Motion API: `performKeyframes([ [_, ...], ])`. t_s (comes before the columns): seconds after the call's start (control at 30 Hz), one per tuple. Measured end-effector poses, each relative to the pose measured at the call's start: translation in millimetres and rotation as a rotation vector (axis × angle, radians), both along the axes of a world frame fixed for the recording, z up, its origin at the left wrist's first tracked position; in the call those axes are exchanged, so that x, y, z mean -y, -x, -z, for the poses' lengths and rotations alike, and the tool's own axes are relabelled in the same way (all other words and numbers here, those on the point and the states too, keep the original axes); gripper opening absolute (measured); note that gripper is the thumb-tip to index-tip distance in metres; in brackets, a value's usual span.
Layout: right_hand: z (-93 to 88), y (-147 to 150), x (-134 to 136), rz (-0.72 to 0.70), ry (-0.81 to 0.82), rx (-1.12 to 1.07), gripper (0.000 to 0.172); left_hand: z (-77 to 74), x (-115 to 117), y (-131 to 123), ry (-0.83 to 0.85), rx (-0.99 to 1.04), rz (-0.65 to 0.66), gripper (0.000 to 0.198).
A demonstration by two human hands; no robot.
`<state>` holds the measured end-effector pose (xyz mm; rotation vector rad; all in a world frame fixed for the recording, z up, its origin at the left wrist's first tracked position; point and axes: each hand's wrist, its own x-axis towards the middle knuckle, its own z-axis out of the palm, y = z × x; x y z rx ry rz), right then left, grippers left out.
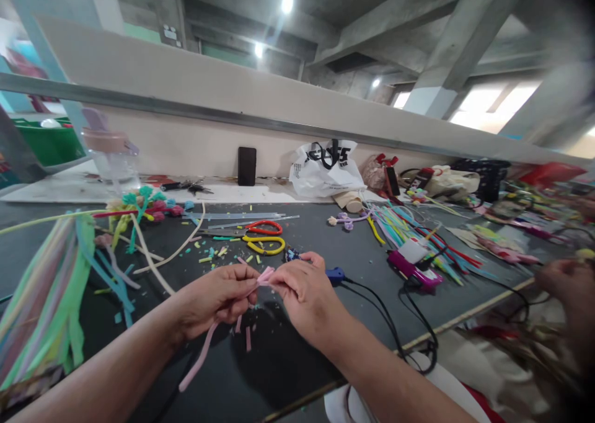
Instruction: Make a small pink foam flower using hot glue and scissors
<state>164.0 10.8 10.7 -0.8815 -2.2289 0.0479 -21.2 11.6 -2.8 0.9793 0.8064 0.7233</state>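
Note:
Between my two hands is a pink pipe cleaner (201, 356), bunched into small loops at the fingertips, with a long tail hanging down toward the table edge. My left hand (218, 296) is closed in a pinch on it from the left. From the right, my right hand (304, 296) pinches the looped part, its fingers partly hiding it. A short pink piece (248, 338) lies on the dark table below. Just beyond the hands rest scissors (260, 235) with one red and one yellow handle. A blue glue gun (335, 276) lies partly behind my right hand.
Pipe cleaner bundles lie at the left (44, 299) and right. A magenta glue gun (414, 270) with trailing black cords (385, 311) sits rightward. Against the partition stand a clear bottle (111, 159), a phone (246, 166) and a white bag (325, 170). Another person's hand (564, 286) is far right.

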Motion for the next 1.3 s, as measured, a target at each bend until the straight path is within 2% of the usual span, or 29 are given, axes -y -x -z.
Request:
performKeyframes([
  [0.2, 3.6, -1.5, 0.4, 0.023, -0.043, 0.054, 0.014, 4.1, -0.2, 0.8, -0.021, -0.033, 0.012, 0.021],
  [0.53, 4.5, -3.0, 1.0, 0.04, -0.025, 0.106, 0.015, 9.1, -0.7, -2.8, -0.073, -0.109, 0.005, 0.023],
  [0.8, 5.9, -3.1, 1.2, 0.043, -0.017, 0.143, 0.02, 0.4, 2.8, -7.0, -0.114, -0.223, -0.04, 0.013],
  [1.0, 6.6, -3.4, 1.0, 0.054, 0.01, 0.206, 0.022, 1.3, 2.3, -7.0, -0.167, -0.307, -0.04, 0.028],
  [1.3, 4.2, -3.2, 2.5, 0.057, 0.018, 0.197, 0.019, 3.5, 1.3, -9.5, -0.22, -0.4, -0.021, 0.029],
])
